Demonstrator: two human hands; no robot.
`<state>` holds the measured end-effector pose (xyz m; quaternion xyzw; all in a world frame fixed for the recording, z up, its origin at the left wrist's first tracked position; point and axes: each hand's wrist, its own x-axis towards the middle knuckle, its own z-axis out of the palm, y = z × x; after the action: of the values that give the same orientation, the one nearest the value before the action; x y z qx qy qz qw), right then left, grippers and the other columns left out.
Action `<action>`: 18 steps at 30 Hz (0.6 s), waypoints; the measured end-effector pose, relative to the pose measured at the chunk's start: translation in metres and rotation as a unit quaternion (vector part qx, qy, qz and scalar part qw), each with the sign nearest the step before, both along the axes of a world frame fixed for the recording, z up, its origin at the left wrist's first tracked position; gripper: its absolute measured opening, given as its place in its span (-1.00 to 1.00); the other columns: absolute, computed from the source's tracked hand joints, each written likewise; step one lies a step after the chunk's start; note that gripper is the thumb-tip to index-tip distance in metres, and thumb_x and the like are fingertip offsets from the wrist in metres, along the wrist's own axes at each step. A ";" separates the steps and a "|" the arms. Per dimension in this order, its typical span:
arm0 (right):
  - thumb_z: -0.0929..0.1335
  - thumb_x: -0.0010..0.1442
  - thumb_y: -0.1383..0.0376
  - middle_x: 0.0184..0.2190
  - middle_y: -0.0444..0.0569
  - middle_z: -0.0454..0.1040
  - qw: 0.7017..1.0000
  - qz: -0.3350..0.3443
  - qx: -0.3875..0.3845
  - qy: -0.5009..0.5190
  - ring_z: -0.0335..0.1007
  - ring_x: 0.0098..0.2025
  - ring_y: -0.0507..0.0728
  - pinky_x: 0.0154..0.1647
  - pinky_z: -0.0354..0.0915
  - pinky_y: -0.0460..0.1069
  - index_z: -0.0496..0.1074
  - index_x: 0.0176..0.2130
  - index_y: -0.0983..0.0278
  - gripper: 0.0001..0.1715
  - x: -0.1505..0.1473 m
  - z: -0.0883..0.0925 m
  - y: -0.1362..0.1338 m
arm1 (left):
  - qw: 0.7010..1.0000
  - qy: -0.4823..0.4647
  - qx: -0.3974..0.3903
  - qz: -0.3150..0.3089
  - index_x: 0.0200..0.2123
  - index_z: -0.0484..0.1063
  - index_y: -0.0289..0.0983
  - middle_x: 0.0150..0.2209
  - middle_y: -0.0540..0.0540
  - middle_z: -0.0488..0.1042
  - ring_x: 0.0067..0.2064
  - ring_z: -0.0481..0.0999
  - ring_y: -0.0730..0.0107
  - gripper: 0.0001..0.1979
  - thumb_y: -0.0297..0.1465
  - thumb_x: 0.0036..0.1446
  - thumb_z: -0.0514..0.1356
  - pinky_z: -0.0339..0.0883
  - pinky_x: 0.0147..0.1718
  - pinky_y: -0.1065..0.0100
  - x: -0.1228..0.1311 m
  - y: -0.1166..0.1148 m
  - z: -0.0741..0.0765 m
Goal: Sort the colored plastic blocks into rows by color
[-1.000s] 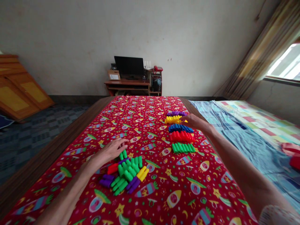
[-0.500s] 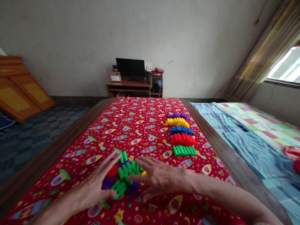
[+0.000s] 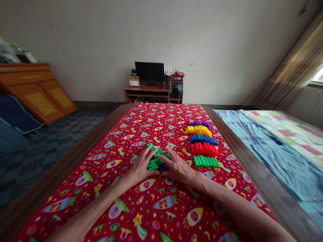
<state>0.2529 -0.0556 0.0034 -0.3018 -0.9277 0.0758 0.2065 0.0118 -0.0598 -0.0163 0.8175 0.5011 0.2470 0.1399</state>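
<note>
A pile of small tube-like pieces, mostly green [image 3: 153,164] with some purple [image 3: 164,168] and a bit of red, lies on the red patterned cloth. My left hand [image 3: 142,165] cups the pile's left side, fingers apart. Against its right side rests my right hand [image 3: 178,168], fingers also spread. Both hands touch the pile and hide part of it. To the right, rows of similar pieces lie one behind another: green [image 3: 207,161], red [image 3: 205,149], blue [image 3: 203,139], yellow [image 3: 199,130] and purple [image 3: 200,124].
The cloth covers a table with brown wooden edges [image 3: 234,151]. Beyond its far end stands a desk [image 3: 148,88] with a monitor [image 3: 149,72]. A bed [image 3: 275,148] is on the right, a wooden cabinet [image 3: 37,90] on the left.
Both hands have moved forward and closer together around the pile, which now sits farther up the cloth and more bunched, nearer the rows. The camera view has turned slightly left.
</note>
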 end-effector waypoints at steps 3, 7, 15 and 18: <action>0.34 0.29 0.13 0.17 0.32 0.29 0.997 -0.035 0.003 0.063 0.24 0.21 0.28 0.07 0.29 0.13 0.23 0.24 0.33 -0.38 0.020 0.015 0.005 | 0.997 -0.072 0.011 0.006 0.25 0.21 -0.21 0.29 -0.30 0.19 0.31 0.19 -0.09 -0.28 0.00 0.11 0.21 0.19 0.21 -0.04 0.004 0.020 0.006; 0.27 0.35 0.22 -0.47 -0.05 0.48 0.995 -0.082 -0.045 -0.029 0.37 -0.45 0.03 -0.41 0.17 -0.09 0.48 -0.27 0.32 -0.73 0.028 0.042 0.002 | 0.985 -0.139 0.060 0.082 -0.03 0.43 -0.24 -0.07 -0.19 0.45 -0.06 0.52 0.17 -0.63 -0.15 0.26 0.03 0.47 -0.05 0.12 -0.002 0.030 0.009; 0.31 0.28 0.28 -0.25 0.06 0.44 0.988 -0.025 0.069 -0.134 0.33 -0.22 0.19 -0.26 0.27 0.04 0.40 -0.15 0.27 -0.86 -0.008 0.018 -0.020 | 0.994 -0.061 0.048 0.081 -0.15 0.41 -0.21 -0.23 -0.11 0.48 -0.24 0.54 0.20 -0.67 -0.14 0.10 0.17 0.50 -0.28 0.19 -0.016 0.019 0.014; 0.31 0.26 0.31 -0.22 0.07 0.43 0.989 -0.021 0.072 -0.126 0.32 -0.20 0.21 -0.19 0.30 0.08 0.37 -0.16 0.27 -0.87 -0.010 0.010 -0.021 | 0.998 -0.016 0.025 0.055 -0.15 0.41 -0.19 -0.16 -0.13 0.55 -0.13 0.56 0.14 -0.71 -0.20 0.09 0.17 0.47 -0.14 0.16 -0.015 0.010 0.019</action>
<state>0.2431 -0.0763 0.0135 -0.3122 -0.9429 -0.0345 0.1109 -0.0028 -0.0495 0.0023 0.7877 0.5370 0.2798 0.1134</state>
